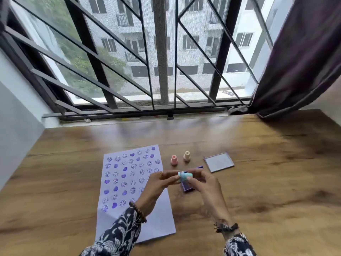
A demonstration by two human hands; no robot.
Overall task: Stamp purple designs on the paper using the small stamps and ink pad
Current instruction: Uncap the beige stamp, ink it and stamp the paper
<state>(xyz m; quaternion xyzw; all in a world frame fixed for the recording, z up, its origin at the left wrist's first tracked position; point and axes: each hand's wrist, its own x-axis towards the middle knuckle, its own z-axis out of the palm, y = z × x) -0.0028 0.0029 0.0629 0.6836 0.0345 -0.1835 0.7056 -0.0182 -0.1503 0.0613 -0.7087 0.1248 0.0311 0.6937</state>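
Head view looked down on a wooden surface point(239, 182) under a barred window point(162, 52), with both hands raised together above it. A small blue stamp point(185, 175) lay sideways between them. The right hand point(204, 183) pinched it with thumb and fingertips on its right end, and the left hand point(160, 182) touched its left end with the fingertips, so both hands were closed on the same stamp. Its stamping face could not be made out.

Directly beneath the hands, and partly hidden by them, sat the purple ink pad point(187, 187), open, one corner showing beyond the right hand's fingers. The pad's lid point(219, 162) lay flat on the surface beyond and to the right of the right hand, apart from the pad.

Two more stamps stood upright just beyond the hands: a pink stamp point(174, 160) and a cream stamp point(187, 156), side by side and near each other, not touching.

The paper point(158, 218) lay under and to the left of the left hand, its wrist and patterned sleeve point(118, 235) crossing the lower half. Rows of purple smiley faces, spirals and hearts covered the upper part of the sheet beyond and left of that hand; the part nearest the person was bare. A dark curtain point(304, 52) hung far to the right.
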